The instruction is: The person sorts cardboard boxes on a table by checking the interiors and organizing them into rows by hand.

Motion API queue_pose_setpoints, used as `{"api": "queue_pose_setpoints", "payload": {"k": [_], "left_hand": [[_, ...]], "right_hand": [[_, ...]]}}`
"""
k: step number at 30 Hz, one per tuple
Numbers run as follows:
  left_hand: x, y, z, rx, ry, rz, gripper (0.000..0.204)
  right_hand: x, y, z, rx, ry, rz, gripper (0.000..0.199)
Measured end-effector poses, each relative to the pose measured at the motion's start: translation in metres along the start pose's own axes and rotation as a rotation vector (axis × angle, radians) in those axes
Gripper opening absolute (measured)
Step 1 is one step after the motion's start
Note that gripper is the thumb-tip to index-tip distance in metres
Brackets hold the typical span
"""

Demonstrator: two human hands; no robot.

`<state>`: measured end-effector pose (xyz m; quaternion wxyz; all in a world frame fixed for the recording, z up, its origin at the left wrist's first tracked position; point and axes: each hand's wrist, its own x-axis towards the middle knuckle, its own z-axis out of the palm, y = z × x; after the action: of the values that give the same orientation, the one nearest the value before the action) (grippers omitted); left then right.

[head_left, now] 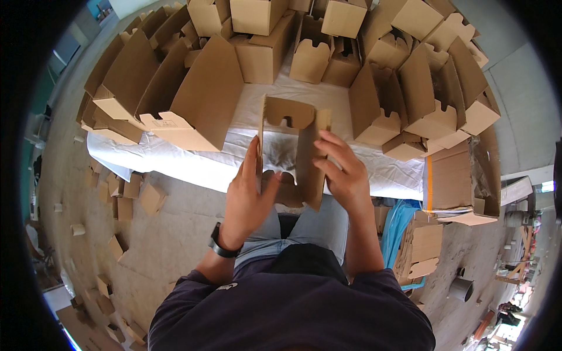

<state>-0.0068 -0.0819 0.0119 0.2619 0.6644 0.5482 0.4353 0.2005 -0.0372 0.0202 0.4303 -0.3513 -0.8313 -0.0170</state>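
Between my hands, in front of my lap, is a brown cardboard box [308,153] with upright side walls and notched end panels. A pale area shows through its middle; whether it has a bottom I cannot tell. My left hand [250,196] grips its left wall, fingers along the outside and thumb reaching over the near end. On the opposite side my right hand [345,172] holds the right wall, its fingers bent over the upper edge and its thumb hidden. A dark band [223,241] sits on my left wrist.
A white cloth [175,167] covers the table. Open cardboard boxes crowd its left [202,96], back [257,55] and right [377,105]. A larger carton [451,181] stands at the right, near blue plastic [398,234]. Cardboard pieces [153,198] lie on the floor at left.
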Motion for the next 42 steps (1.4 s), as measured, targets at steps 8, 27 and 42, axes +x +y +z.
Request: {"api": "queue_pose_setpoints", "payload": {"k": [8, 27, 42], "left_hand": [[0.025, -0.009, 0.000, -0.066, -0.029, -0.019, 0.040], [0.030, -0.009, 0.020, 0.097, -0.221, 0.054, 0.078], [0.033, -0.013, 0.025, 0.065, -0.292, 0.065, 0.096]], "right_hand": [[-0.005, 0.020, -0.009, 0.331, 0.074, 0.349, 0.022], [0.019, 0.024, 0.012, -0.501, -0.312, 0.169, 0.029], [0.055, 0.088, 0.031, -0.396, -0.286, 0.443, 0.009]]}}
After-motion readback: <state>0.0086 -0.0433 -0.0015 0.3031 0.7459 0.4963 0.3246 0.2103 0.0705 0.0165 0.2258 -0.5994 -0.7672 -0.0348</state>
